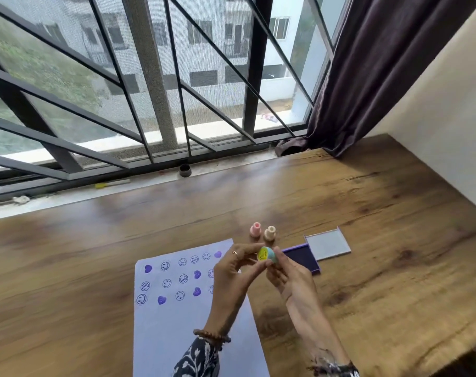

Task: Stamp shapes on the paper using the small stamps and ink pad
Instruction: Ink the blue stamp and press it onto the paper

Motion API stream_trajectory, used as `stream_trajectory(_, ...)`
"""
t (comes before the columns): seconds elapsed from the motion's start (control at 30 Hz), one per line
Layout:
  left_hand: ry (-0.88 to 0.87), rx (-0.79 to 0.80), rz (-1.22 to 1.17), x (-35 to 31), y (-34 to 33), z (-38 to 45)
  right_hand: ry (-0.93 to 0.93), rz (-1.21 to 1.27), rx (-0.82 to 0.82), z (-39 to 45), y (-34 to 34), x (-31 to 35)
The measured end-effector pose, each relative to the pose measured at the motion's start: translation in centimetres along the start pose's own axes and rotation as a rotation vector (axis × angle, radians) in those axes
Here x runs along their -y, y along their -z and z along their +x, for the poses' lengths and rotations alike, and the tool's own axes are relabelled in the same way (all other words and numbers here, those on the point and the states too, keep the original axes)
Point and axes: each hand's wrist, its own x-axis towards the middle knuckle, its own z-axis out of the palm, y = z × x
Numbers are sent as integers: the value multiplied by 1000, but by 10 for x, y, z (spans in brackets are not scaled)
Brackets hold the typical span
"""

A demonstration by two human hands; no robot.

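Observation:
A small round stamp with a blue body and a yellow smiley face is held up above the desk. My left hand and my right hand both pinch it at the fingertips. Below my left hand lies a white paper printed with several purple smileys and hearts. A pink stamp and a beige stamp stand upright just beyond my hands. The purple ink pad lies to the right, with its clear lid flipped open behind it.
The wooden desk runs up to a barred window. A small dark cap and a yellow pen lie on the sill. A dark curtain hangs at the right, beside a pale wall.

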Motion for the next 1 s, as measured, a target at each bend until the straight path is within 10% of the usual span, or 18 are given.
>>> stream_trajectory(0.17, -75, 86, 15, -2, 5, 2, -59, 111, -61, -3, -2, -2)
stream_trajectory(0.37, 220, 25, -235, 4, 15, 9, -150, 369, -13, -1, 6, 3)
stream_trajectory(0.57, 501, -52, -434, 12, 7, 19, -6, 73, -71, 7, 32, 13)
stream_trajectory(1.0, 542, 13, -90, 25, -11, 32, 12, 56, -104, 29, 60, 35)
